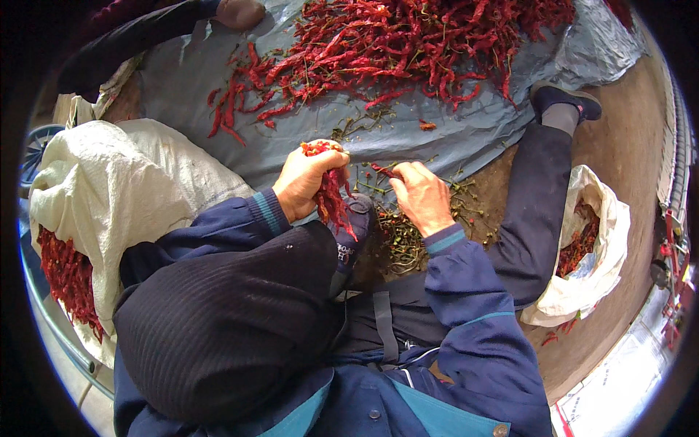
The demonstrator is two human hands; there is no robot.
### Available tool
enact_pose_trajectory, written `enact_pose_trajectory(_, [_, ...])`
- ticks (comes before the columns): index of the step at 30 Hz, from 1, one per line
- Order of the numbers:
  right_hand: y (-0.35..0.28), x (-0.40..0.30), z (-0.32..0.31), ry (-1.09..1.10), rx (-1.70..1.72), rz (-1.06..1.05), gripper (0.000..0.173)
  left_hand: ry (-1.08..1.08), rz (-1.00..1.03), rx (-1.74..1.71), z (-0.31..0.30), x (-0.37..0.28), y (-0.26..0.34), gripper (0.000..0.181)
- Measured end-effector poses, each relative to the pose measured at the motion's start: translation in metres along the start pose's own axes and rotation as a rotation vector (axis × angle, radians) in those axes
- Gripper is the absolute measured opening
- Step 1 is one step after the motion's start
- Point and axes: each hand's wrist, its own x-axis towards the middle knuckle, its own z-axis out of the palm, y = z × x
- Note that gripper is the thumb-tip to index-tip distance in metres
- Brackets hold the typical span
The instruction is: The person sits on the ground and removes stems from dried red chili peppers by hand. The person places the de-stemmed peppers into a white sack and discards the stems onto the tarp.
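A bunch of dried red chilies (pixel 334 199) hangs from my left hand (pixel 310 177), which is closed around it with the ends showing above the fist. My right hand (pixel 422 195), to the right of the bunch, pinches a single dried red chili (pixel 384 170) between thumb and fingers. Below and around the right hand, loose green and brown chili stems (pixel 404 240) lie on the ground between my legs. Beyond both hands, a large heap of dried red chilies (pixel 393 49) covers part of a grey plastic sheet (pixel 322 134).
At the left, a white woven sack (pixel 109 180) spills red chilies (pixel 68 278). An open white sack (pixel 614 246) with chilies inside stands beyond my bent right leg. Another person's leg and foot (pixel 240 13) reach onto the sheet at the upper left.
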Motion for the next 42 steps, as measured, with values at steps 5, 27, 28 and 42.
enact_pose_trajectory(5, [-0.009,0.022,0.019,-0.084,-0.073,0.038,0.019,0.009,-0.052,-0.068,0.000,-0.002,-0.003,0.005])
enact_pose_trajectory(27, [-0.056,-0.001,-0.006,0.132,0.890,0.207,0.015,-0.204,-0.068,0.077,0.018,-0.015,0.000,0.017])
enact_pose_trajectory(28, [-0.057,-0.001,-0.008,0.157,0.884,0.249,0.015,-0.208,-0.053,0.076,0.017,-0.015,0.000,0.017])
enact_pose_trajectory(42, [-0.059,0.010,-0.042,-0.012,0.568,-0.050,0.012,-0.333,0.084,0.216,0.012,-0.012,-0.006,0.031])
